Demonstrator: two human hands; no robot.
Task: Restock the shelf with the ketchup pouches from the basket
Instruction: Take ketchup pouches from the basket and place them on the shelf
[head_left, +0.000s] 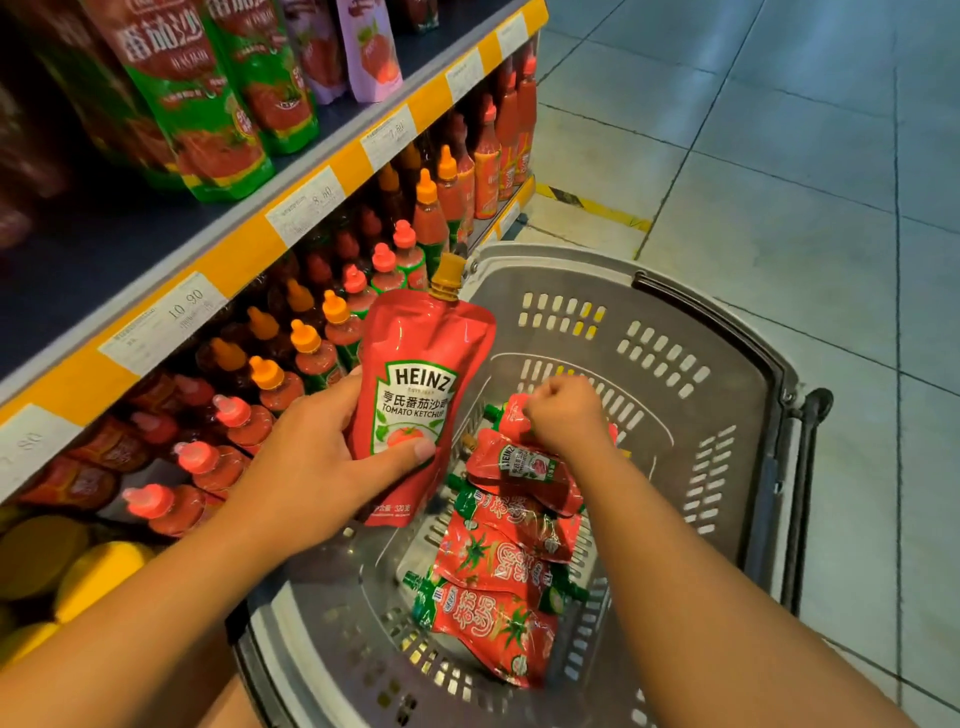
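Note:
My left hand (317, 457) grips a red Heinz ketchup pouch (421, 384) with a gold cap, held upright over the left rim of the grey basket (727, 364). Down inside the basket, my right hand (563, 415) pinches the top of another red pouch (514, 413). A second small Heinz pouch (524, 467) lies just below it. Further down lie red-and-green tomato sauce pouches (498, 551), the nearest one (488, 629) at the basket's near end. The shelf (218, 260) with its yellow price strip runs along the left.
The upper shelf holds standing green-and-red pouches (197, 104) and pink pouches (369, 47). Below the strip stand rows of sauce bottles (322, 343) with orange and red caps. Yellow lids (98, 571) sit at lower left. Tiled floor (779, 156) stretches to the right of the basket.

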